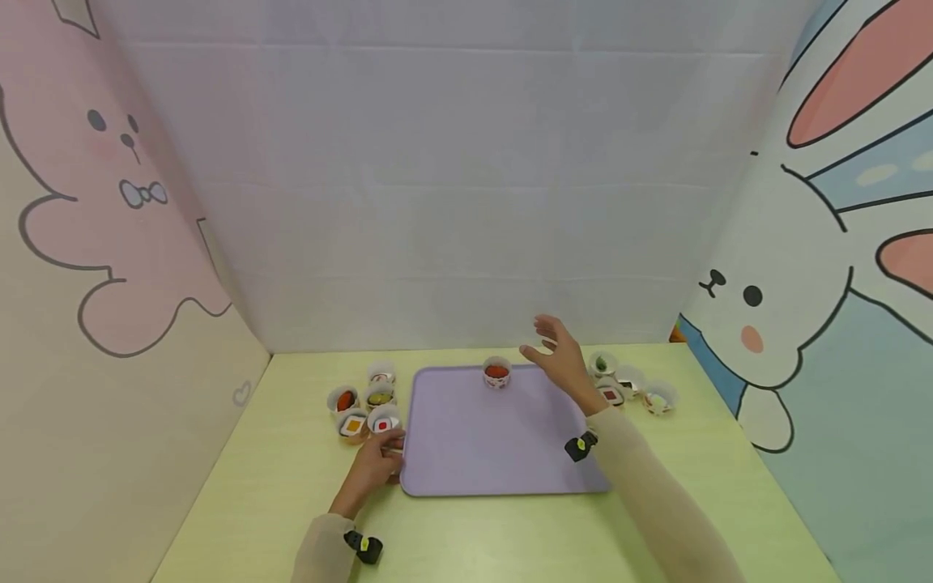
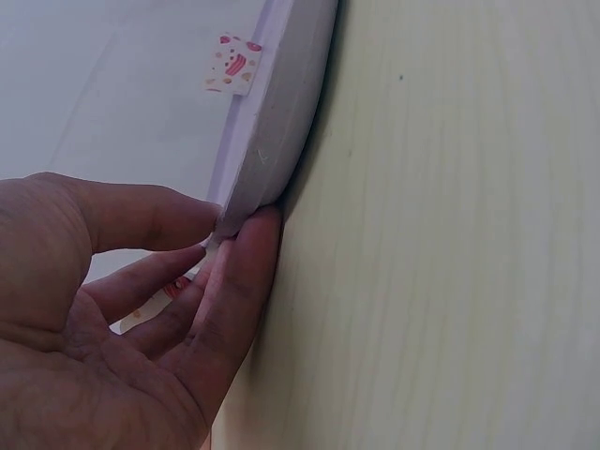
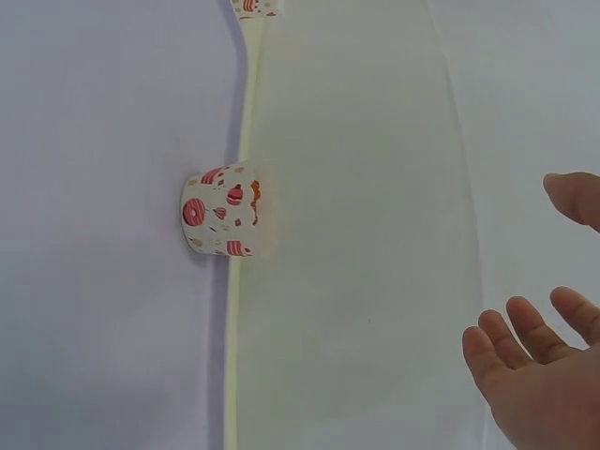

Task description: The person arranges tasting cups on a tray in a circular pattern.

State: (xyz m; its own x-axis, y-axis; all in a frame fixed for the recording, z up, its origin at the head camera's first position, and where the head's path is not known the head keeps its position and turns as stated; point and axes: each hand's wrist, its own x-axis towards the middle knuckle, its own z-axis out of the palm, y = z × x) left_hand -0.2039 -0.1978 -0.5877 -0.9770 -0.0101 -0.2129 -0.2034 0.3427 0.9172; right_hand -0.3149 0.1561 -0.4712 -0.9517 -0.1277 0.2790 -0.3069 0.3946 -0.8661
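A lilac tray [image 1: 503,445] lies on the table, with a paper cup [image 1: 497,374] of something red near its far edge. My left hand [image 1: 377,463] grips the tray's left edge; in the left wrist view its thumb [image 2: 155,214] lies over the rim and the fingers are against the underside. My right hand [image 1: 563,360] is raised over the tray's far right part, fingers spread and holding nothing. In the right wrist view the same patterned cup [image 3: 223,211] stands apart from that hand.
Left of the tray stands a cluster of several small paper cups, one with red contents [image 1: 345,401]. Another group stands to the right, including a cup with something green [image 1: 601,364]. A white sheet [image 1: 452,202] hangs behind the table [image 1: 240,502].
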